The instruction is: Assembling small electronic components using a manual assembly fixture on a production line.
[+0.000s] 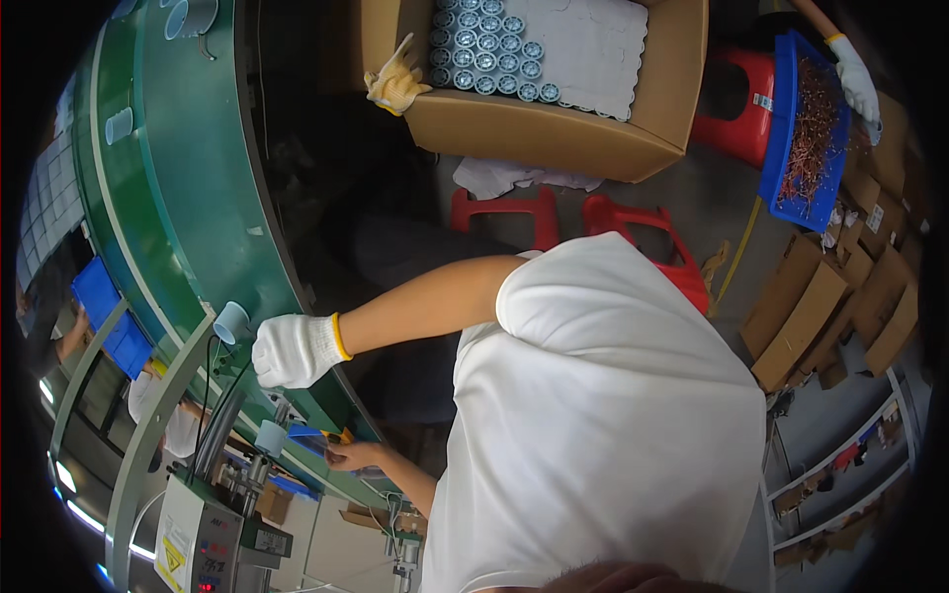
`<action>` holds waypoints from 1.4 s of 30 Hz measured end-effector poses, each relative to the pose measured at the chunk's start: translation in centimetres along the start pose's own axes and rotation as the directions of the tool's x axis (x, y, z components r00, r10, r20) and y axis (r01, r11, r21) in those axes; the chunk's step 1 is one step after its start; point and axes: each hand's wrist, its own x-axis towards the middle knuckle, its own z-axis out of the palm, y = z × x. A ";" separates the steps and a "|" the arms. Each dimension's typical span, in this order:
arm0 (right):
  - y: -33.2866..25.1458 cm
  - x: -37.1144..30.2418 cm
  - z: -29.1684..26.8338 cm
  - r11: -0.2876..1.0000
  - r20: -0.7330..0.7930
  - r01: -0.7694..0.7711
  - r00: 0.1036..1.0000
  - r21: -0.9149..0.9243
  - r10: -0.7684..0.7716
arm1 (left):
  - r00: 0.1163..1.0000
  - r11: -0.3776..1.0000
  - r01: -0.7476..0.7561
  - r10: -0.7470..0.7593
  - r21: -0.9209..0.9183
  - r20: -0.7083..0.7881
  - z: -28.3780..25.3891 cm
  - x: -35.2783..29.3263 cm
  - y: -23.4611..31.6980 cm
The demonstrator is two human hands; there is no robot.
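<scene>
Left hand [295, 350] in white glove, grip closed beside pale cup [232, 322] lying tilted, mouth toward upper left

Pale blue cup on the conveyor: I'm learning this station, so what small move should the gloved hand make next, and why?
Probably close round the pale blue cup: the gloved hand sits curled beside it on the green conveyor.

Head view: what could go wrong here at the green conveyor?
1. The small pale blue plastic cup sits at the edge of the green conveyor, right by the white-gloved hand. A nudge could knock it off.
2. The bare hand works close to the grey benchtop machine. It might get pinched.
</scene>
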 end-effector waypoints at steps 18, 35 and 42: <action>-2.0 1.8 0.9 0.988 0.106 0.147 0.984 -0.052 -0.141 | 0.990 0.945 0.048 -0.001 -0.322 0.143 -0.8 -1.5 -2.6; -14.4 6.9 9.1 0.900 0.488 -0.432 0.798 0.052 0.355 | 0.865 0.967 -0.169 0.053 0.191 0.499 -8.1 11.3 -15.9; -13.9 8.6 9.1 0.965 0.320 -0.233 0.929 0.122 0.184 | 0.881 0.983 -0.121 0.043 0.136 0.471 -8.4 9.1 -15.8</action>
